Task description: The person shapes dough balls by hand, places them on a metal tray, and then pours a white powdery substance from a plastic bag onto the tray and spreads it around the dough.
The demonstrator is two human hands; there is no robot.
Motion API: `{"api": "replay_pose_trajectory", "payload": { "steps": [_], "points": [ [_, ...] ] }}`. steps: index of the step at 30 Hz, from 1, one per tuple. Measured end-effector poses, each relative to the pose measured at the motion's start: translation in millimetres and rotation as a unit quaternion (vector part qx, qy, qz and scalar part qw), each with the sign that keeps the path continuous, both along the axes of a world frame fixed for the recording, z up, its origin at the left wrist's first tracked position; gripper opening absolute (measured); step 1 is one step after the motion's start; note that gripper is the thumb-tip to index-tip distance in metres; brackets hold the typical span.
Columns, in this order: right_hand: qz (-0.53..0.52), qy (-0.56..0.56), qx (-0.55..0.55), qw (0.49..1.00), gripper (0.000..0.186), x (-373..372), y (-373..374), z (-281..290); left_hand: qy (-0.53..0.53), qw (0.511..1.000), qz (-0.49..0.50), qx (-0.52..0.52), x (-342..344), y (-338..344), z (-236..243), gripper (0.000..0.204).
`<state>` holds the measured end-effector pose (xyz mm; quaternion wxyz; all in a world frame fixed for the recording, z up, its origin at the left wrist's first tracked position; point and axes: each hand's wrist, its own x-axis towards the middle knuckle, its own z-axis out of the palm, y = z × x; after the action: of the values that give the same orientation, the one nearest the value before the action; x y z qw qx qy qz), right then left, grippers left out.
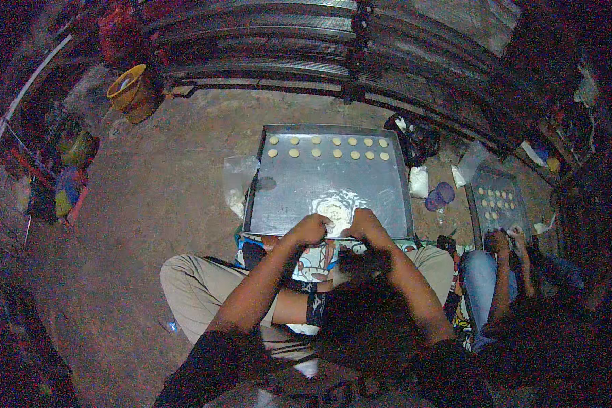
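Note:
A wide metal tray (299, 180) lies before my folded legs. Two rows of small, pale, round dough discs (316, 141) sit along its far side. Near the tray's front edge is a bright whitish patch (334, 204), partly glare, perhaps flour or dough. At the near side of this patch, my left hand (311, 230) is closed. Close beside it on the right, my right hand (366, 226) is closed too, knuckles up. Something whitish shows between the hands; whatever the fingers grip is too small and blurred to name.
A clear plastic bag (240, 178) lies left of the tray. To its right are a white bag (419, 182), purple containers (440, 196) and a black bag (415, 139). Another person's hands (506, 240) work at a second tray (500, 183). A yellow bucket (132, 95) stands far left.

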<state>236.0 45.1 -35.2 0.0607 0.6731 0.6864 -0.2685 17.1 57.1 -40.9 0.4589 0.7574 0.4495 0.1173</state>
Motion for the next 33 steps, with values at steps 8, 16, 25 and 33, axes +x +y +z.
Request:
{"api": "replay_pose_trajectory", "payload": {
  "steps": [8,16,25,33],
  "points": [
    [-0.112,-0.038,0.088,0.989,0.103,-54.3,-23.3,29.7,0.08,0.988,0.103,0.08,-34.0,20.0,-31.6,0.028],
    [-0.06,0.047,0.089,0.993,0.075,5.5,13.2,-43.7,0.153,0.982,0.045,0.103,-25.5,10.6,-8.7,0.028],
    [-0.066,0.01,0.002,0.998,0.088,12.6,-3.3,10.9,0.061,0.99,0.111,0.056,-24.7,11.6,6.7,0.026],
    [-0.005,-0.007,0.123,0.992,0.073,-7.0,6.8,-12.0,0.096,0.989,0.029,0.104,-25.1,10.1,-7.4,0.026]
  ]
}}
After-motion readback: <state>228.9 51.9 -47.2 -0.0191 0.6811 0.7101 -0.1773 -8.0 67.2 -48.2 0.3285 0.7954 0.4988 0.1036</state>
